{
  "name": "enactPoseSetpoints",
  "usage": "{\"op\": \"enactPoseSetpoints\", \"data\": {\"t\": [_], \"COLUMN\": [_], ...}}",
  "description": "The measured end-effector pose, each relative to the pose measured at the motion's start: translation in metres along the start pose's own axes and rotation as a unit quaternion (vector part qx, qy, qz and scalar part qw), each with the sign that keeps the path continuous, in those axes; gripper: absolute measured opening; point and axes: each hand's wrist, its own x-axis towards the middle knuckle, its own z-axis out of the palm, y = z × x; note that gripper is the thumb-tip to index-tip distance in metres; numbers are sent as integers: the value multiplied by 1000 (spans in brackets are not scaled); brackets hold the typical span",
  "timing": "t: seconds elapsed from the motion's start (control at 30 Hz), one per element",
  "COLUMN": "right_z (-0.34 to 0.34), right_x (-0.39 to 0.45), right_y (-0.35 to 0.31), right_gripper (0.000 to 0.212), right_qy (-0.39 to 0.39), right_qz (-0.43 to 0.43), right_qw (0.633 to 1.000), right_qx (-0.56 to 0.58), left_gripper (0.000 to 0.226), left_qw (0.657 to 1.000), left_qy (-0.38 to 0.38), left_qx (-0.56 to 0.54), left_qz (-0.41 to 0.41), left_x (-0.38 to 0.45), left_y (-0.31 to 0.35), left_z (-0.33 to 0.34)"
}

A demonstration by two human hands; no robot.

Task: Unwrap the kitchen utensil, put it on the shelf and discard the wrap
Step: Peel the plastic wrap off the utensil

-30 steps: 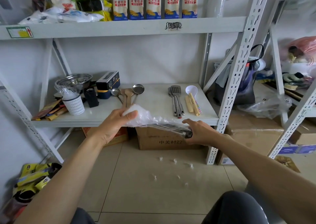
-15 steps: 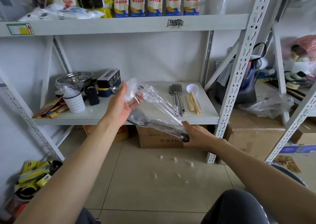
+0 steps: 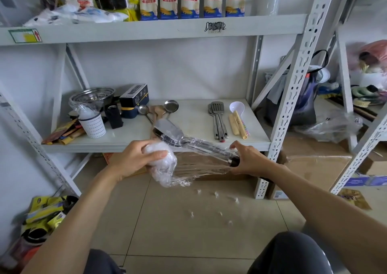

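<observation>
A metal spatula [image 3: 170,132] with a dark handle end is held slanted in front of the lower shelf [image 3: 196,123], its blade up and to the left. My right hand [image 3: 249,158] grips the handle end. Clear plastic wrap [image 3: 167,169] still clings along the handle and hangs below it in a loose sheet. My left hand [image 3: 136,158] is closed on a bunched wad of that wrap, just below the blade. The blade itself looks bare.
On the lower shelf lie ladles [image 3: 170,106], slotted turners [image 3: 217,119], a white rice scoop [image 3: 236,107], a white cup [image 3: 93,124], steel bowls [image 3: 92,95] and a dark box [image 3: 135,100]. Cardboard boxes [image 3: 219,169] sit under the shelf. Small wrap scraps [image 3: 215,194] dot the tile floor.
My left hand has come down from above the blade to below it, pulling the wrap off the blade and gathering it into a wad. The right hand has kept its hold on the handle.
</observation>
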Motion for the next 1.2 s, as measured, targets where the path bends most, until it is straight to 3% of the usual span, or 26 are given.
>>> {"op": "enactPoseSetpoints", "data": {"t": [0.1, 0.17, 0.3, 0.37, 0.47, 0.57, 0.63, 0.73, 0.87, 1.03, 1.2], "right_z": [3, 3, 2, 0, -3, 0, 4, 14, 21, 32, 33], "right_x": [1, 2, 5, 6, 6, 6, 7, 14, 27, 47, 67], "right_y": [0, -1, -7, -11, -19, -26, -30, -36, -42, -43, -43], "right_gripper": [79, 81, 85, 87, 80, 71, 65, 53, 53, 38, 37], "right_qy": [-3, -2, 22, 30, 28, 14, -6, -41, -70, -64, -66], "right_qz": [11, 23, 22, 14, -7, -22, -13, 12, 25, 31, 37], "right_qw": [1000, 999, 996, 995, 997, 997, 996, 993, 989, 990, 978], "right_qx": [11, 30, 80, 89, 77, 76, 88, 107, 129, 120, 193], "left_gripper": [49, 58, 99, 94, 71, 56, 46, 28, 24, 31, 47], "left_qw": [994, 987, 975, 968, 967, 952, 951, 945, 923, 909, 909], "left_qy": [103, 152, 118, 78, -2, -69, -23, 115, 215, 248, 193], "left_qx": [-12, 47, 113, 143, 14, 4, -5, -10, 127, 130, 146], "left_qz": [23, 9, -148, -191, -253, -298, -309, -305, -294, -309, -338], "left_x": [-6, -4, 15, 25, 36, 41, 47, 59, 72, 84, 83], "left_y": [-9, -23, -54, -60, -61, -59, -61, -70, -79, -99, -137], "left_z": [-1, -1, 3, 9, 15, 18, 24, 32, 31, 28, 16]}}
